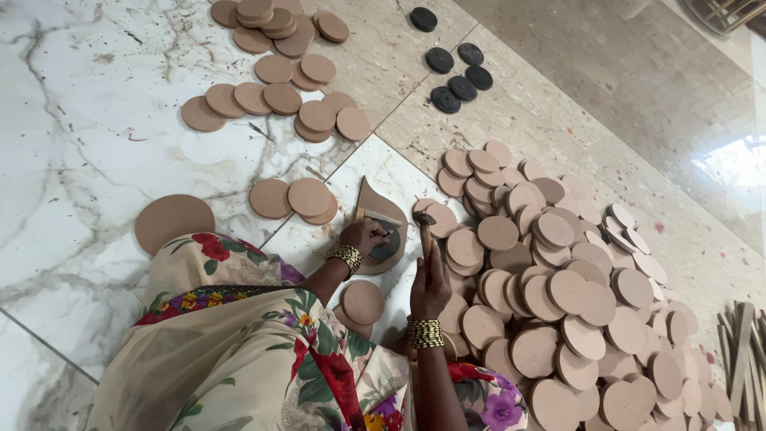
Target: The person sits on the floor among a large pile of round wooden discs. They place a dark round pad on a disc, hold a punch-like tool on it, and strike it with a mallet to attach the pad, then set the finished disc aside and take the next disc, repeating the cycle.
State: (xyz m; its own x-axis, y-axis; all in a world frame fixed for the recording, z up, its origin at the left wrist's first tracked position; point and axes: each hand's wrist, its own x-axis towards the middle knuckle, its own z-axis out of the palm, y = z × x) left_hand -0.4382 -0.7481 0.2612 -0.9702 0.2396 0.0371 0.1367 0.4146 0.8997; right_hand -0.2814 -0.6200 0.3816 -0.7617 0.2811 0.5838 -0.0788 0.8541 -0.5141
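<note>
Heart-shaped board piece (375, 209) lies flat on the marble floor (88, 136) between your knees and the big heap of wooden discs (558, 295); your left hand (365, 235) pins it down, fingers curled over a dark round pad (388, 244) on its lower half, wrist bent and bangle toward you. Your right hand (429, 281) stands upright beside it, its grip closed around the handle of a small hammer (424, 227), head raised just above the piece's right edge.
</note>
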